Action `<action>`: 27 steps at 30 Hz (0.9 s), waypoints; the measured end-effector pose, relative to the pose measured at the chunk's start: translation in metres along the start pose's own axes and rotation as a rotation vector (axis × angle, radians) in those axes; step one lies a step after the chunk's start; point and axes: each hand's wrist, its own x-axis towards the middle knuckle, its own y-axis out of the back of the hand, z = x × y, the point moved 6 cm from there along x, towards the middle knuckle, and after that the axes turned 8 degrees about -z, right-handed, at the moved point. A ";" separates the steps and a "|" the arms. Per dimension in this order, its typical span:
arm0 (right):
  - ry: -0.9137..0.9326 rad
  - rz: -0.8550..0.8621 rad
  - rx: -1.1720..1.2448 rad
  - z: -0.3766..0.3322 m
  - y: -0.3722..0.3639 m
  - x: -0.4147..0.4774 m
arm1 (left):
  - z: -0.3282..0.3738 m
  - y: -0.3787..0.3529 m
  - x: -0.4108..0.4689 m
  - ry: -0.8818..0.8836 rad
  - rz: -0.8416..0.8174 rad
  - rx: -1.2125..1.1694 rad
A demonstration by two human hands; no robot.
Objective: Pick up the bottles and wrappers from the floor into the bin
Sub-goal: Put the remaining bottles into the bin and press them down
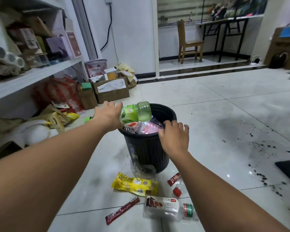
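Your left hand [107, 114], fingers splayed, is nudging the green bottle [137, 112] into the bin [147, 151]; your right hand [174, 138] is hovering slack alongside (holding nothing). Next, probably: stooping for the yellow wrapper [136, 184] beneath your wrists.

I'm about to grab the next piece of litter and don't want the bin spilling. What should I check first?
1. Black ribbed plastic bin upright: ok.
2. Room inside: not ok; pink wrappers reach the rim.
3. Green plastic bottle settled: not ok; it lies on the heap, above the rim.
4. Hands free: not ok; left hand touches the bottle, right hand rests on the wrappers.
5. Floor cleared: not ok; yellow wrapper, clear plastic bottle and red cap remain.
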 end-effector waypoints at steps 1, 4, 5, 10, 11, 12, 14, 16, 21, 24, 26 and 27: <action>0.005 -0.011 -0.002 0.004 0.000 -0.002 | 0.005 0.002 0.002 -0.003 0.003 0.000; 0.025 -0.049 -0.033 0.020 0.007 -0.004 | 0.020 0.009 0.009 -0.014 -0.007 -0.012; 0.030 -0.051 -0.051 0.026 0.012 -0.003 | 0.025 0.011 0.012 -0.012 -0.015 -0.024; 0.003 -0.048 -0.142 0.056 0.038 0.016 | 0.046 0.014 0.024 -0.054 -0.011 0.034; -0.004 -0.047 -0.149 0.056 0.042 0.022 | 0.049 0.014 0.027 -0.069 0.003 0.063; -0.007 -0.042 -0.150 0.054 0.047 0.028 | 0.050 0.014 0.030 -0.081 0.015 0.097; -0.001 -0.031 -0.142 0.047 0.054 0.042 | 0.052 0.014 0.037 -0.098 0.026 0.154; 0.006 -0.015 -0.130 0.038 0.061 0.055 | 0.053 0.014 0.046 -0.117 0.013 0.198; 0.017 0.020 -0.136 0.031 0.074 0.081 | 0.063 0.016 0.075 -0.167 0.000 0.272; -0.013 0.027 -0.126 0.040 0.077 0.094 | 0.081 0.017 0.094 -0.216 -0.005 0.324; -0.024 0.027 -0.143 0.048 0.076 0.100 | 0.095 0.013 0.104 -0.256 -0.021 0.380; -0.030 0.025 -0.156 0.051 0.075 0.102 | 0.103 0.008 0.109 -0.274 -0.036 0.399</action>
